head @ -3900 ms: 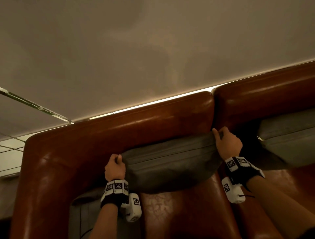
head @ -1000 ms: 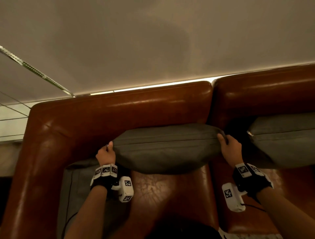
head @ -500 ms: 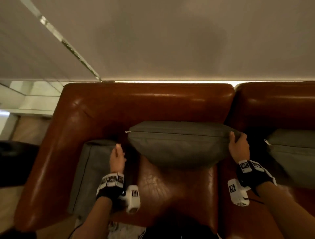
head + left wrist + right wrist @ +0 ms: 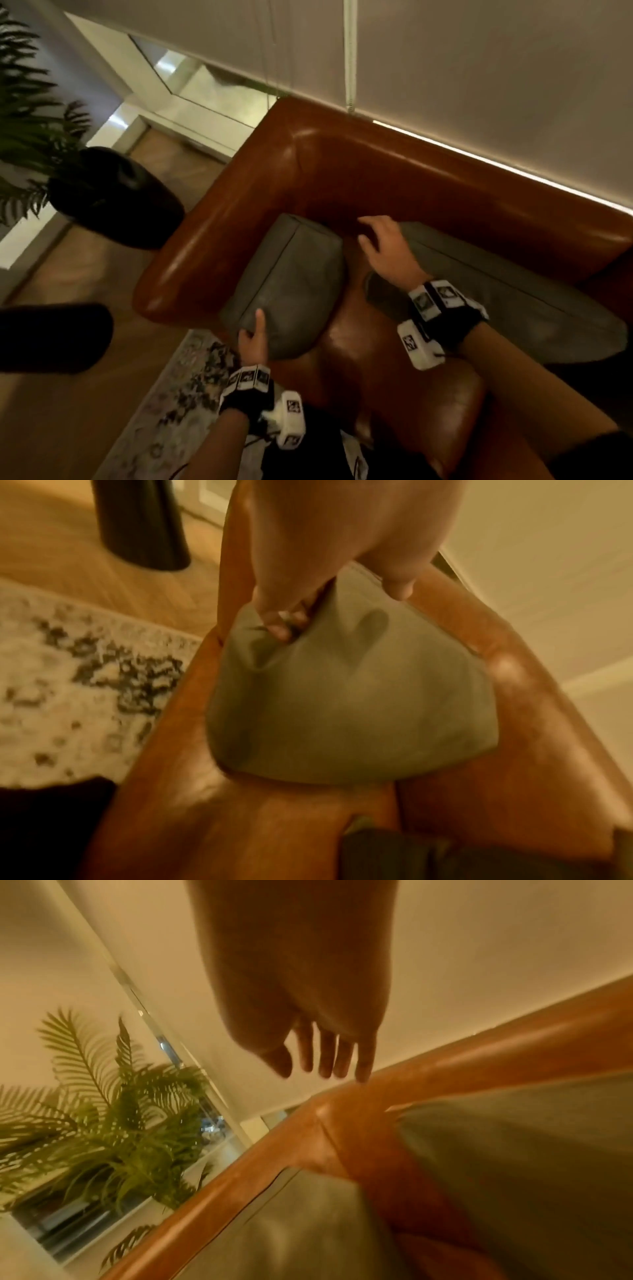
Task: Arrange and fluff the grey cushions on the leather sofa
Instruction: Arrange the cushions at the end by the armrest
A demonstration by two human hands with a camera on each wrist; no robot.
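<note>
- Patterned rug (image 4: 178, 394) is lying nearest, beside the leather sofa (image 4: 394, 363).
- End cushion (image 4: 287, 291), propped against the armrest, is being pinched at its near corner by the left hand (image 4: 253, 342).
- Right hand (image 4: 383, 250) is being held slack and empty, between this cushion and the second cushion (image 4: 513, 301).
- Arranging is judged underway; a grip on the far corner is being called for next.

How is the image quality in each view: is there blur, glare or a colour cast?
Head view: dim and soft, glare streaks on the sofa arm, pot nearly black. Left wrist view: motion blur, yellow cast, the left hand gripping the cushion near the lens, out of focus. Right wrist view: yellow cast, the right hand a dark smeared shape, the plant streaked.
</note>
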